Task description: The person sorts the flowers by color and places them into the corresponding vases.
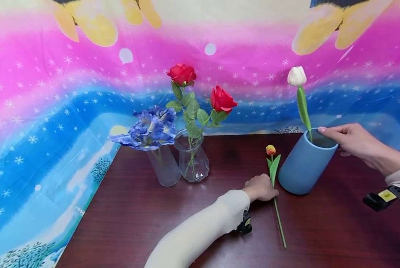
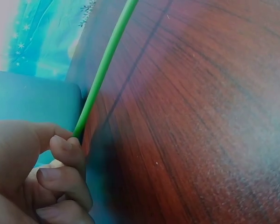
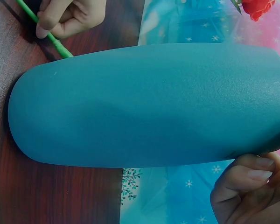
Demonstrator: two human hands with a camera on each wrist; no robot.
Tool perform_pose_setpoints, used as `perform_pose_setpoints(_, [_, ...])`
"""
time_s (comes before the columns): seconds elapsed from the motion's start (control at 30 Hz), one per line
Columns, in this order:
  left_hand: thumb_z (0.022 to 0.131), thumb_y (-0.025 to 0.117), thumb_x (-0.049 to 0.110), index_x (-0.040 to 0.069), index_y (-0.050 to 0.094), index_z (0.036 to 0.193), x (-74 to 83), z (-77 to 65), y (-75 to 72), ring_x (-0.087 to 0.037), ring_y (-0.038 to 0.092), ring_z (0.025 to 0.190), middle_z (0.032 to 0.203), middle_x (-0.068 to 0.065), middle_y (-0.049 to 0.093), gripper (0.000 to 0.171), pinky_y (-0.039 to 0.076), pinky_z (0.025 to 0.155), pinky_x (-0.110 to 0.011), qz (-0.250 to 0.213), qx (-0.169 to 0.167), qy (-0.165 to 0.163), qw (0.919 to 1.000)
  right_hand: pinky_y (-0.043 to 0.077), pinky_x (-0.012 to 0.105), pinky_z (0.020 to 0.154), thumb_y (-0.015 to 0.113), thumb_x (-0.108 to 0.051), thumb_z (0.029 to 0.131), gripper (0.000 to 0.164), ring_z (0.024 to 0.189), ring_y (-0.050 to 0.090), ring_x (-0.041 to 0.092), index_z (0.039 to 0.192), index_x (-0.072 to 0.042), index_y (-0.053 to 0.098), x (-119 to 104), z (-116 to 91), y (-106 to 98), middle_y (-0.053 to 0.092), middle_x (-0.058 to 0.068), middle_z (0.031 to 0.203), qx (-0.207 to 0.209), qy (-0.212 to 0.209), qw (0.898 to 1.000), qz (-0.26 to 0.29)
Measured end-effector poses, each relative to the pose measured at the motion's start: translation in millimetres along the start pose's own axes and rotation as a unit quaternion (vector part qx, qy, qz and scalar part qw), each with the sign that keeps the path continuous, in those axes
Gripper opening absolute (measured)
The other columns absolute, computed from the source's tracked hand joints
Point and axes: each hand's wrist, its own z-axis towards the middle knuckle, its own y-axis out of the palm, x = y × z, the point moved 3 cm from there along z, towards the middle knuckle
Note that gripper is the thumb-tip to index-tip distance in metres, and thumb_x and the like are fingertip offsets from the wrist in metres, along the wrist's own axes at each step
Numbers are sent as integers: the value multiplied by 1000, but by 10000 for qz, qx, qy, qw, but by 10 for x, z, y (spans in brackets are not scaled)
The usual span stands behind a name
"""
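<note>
My left hand (image 1: 261, 187) pinches the green stem of a red-and-yellow tulip (image 1: 271, 150) between thumb and fingers, low over the table. In the left wrist view the stem (image 2: 105, 65) runs up and away from the fingertips. My right hand (image 1: 357, 143) grips the rim of a blue vase (image 1: 305, 167), thumb at the opening and fingers outside. A white tulip (image 1: 297, 76) stands in that vase, its lower stem hidden inside. The right wrist view shows the vase's side (image 3: 144, 107) filling the middle, with the left hand (image 3: 74, 16) beyond it.
A clear glass vase (image 1: 194, 167) with two red roses (image 1: 182, 74) stands left of centre. Beside it, a frosted vase (image 1: 164, 169) holds blue-purple flowers (image 1: 153, 128). A printed cloth (image 1: 86, 74) hangs behind the dark wooden table (image 1: 136, 223).
</note>
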Motion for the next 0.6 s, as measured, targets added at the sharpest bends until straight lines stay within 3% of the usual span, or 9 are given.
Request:
perform_pose_setpoints(0.1, [92,68,36,18,36,49,-9,-26,-22,-13,36,51,48,6,30,57,37,60,-30,-237,76,183,9995,57,55,87,36,-54,106,74,92,54,-8,150,6,35,-5,-4,2,28,37,155,-5,-3,10000,4])
perform_pose_setpoints(0.17, [92,68,34,19,34,47,-9,-32,-34,-13,32,49,45,7,26,59,35,58,-29,-350,159,291,9988,57,55,87,36,-54,106,74,87,51,-12,150,5,36,-5,-5,1,42,38,138,5,13,10000,-11])
perform_pose_setpoints(0.2, [92,68,33,19,33,46,-9,-33,-41,-12,31,48,45,7,25,59,35,57,-29,-401,185,330,9985,57,55,87,36,-54,106,74,88,51,-11,150,5,36,-7,-7,1,43,38,137,9,14,10000,-16])
perform_pose_setpoints(0.27, [92,68,32,19,33,45,-14,-32,-53,-12,30,46,44,7,25,60,33,56,-28,-514,248,371,9977,57,55,87,36,-54,106,74,93,55,-4,150,5,36,-11,-9,2,43,38,136,17,11,10000,-42])
perform_pose_setpoints(0.33, [93,67,31,18,33,45,-16,-33,-67,-12,28,44,43,7,24,60,30,54,-27,-632,300,417,9967,57,55,87,35,-54,106,74,101,60,11,150,6,36,-15,-8,5,42,38,137,15,15,10000,-46])
perform_pose_setpoints(0.37, [93,67,30,19,33,46,-16,-37,-78,-11,28,43,43,7,24,60,29,53,-27,-685,349,439,9961,57,56,87,35,-54,106,74,107,61,19,151,6,35,-16,-9,8,35,39,147,1,9,10000,-36])
perform_pose_setpoints(0.4, [93,67,30,19,33,46,-14,-46,-90,-11,27,43,43,7,24,59,28,53,-27,-741,399,472,9953,57,56,88,34,-54,107,75,114,59,29,151,7,34,-17,-9,11,28,37,155,-10,7,10000,-23])
perform_pose_setpoints(0.5, [94,65,28,19,32,47,-8,-85,-127,-11,26,42,43,7,23,59,27,52,-27,-889,593,579,9926,56,56,88,33,-54,107,75,130,44,50,151,7,33,-14,-6,17,25,38,156,-22,11,10000,10])
perform_pose_setpoints(0.6, [94,64,27,19,32,47,-2,-124,-163,-11,27,42,44,7,23,58,27,52,-27,-1000,755,667,9899,56,56,88,33,-54,107,75,133,39,54,151,7,33,-9,-3,16,25,38,156,-18,5,10000,14])
